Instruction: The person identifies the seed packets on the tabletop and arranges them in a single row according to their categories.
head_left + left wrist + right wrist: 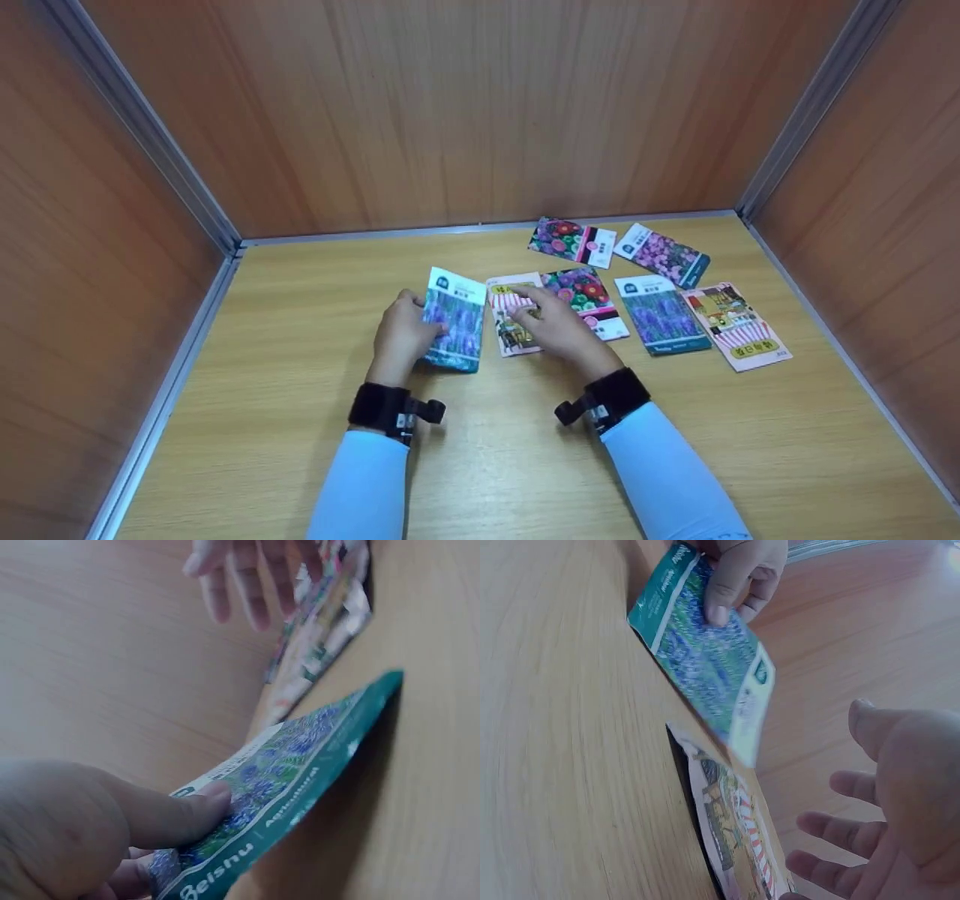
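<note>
Beyond right hand (pixel 553 326), rear packets (pixel 574 241), seemingly touching

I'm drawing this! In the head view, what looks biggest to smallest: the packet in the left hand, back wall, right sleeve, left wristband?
1. Back wall
2. Right sleeve
3. Packet in left hand
4. Left wristband

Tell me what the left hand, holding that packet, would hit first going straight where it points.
Probably the wooden back wall: ahead of the left hand and its flower packet, only tabletop shows, though the hand's height and exact angle are hard to judge.
</note>
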A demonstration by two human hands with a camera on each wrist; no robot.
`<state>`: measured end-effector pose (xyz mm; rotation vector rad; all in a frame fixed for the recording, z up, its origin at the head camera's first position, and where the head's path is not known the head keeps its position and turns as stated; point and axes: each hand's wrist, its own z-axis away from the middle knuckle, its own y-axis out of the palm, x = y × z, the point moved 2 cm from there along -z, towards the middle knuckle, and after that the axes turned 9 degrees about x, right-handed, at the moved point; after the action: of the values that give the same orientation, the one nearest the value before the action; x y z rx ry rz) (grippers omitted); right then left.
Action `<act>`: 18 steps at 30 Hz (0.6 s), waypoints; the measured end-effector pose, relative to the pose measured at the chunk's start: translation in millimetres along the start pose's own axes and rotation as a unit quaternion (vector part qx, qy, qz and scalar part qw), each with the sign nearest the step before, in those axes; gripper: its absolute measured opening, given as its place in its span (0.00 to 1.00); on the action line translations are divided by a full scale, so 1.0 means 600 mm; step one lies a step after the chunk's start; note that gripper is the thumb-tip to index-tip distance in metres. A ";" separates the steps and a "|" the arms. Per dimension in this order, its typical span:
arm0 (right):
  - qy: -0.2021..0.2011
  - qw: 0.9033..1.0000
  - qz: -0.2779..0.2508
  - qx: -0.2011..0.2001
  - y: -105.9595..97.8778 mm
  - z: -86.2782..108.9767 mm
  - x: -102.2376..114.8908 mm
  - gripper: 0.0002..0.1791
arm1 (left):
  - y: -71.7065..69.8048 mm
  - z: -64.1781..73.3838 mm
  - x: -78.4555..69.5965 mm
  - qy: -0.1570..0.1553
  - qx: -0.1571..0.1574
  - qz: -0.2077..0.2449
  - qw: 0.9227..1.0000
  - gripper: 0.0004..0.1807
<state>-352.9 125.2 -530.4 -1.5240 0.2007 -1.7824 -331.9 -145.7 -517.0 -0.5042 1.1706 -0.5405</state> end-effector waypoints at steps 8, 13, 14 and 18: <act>-0.015 0.998 -0.050 0.022 -0.001 0.003 0.004 0.29 | -0.013 0.020 -0.031 0.060 -0.028 0.083 0.994 0.24; -0.049 0.996 -0.078 0.018 -0.009 0.012 0.011 0.26 | -0.008 0.031 -0.049 0.114 -0.023 0.146 0.982 0.23; -0.061 0.995 -0.082 0.017 -0.011 0.015 0.013 0.25 | -0.008 0.034 -0.053 0.122 -0.022 0.157 0.980 0.23; -0.095 0.992 -0.087 0.009 -0.020 0.026 0.022 0.16 | -0.008 0.047 -0.065 0.146 -0.018 0.191 0.971 0.22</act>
<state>-343.9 130.6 -509.0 -1.7311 -0.0445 -1.7525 -317.4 -122.2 -477.5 -0.2219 1.5180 -0.2651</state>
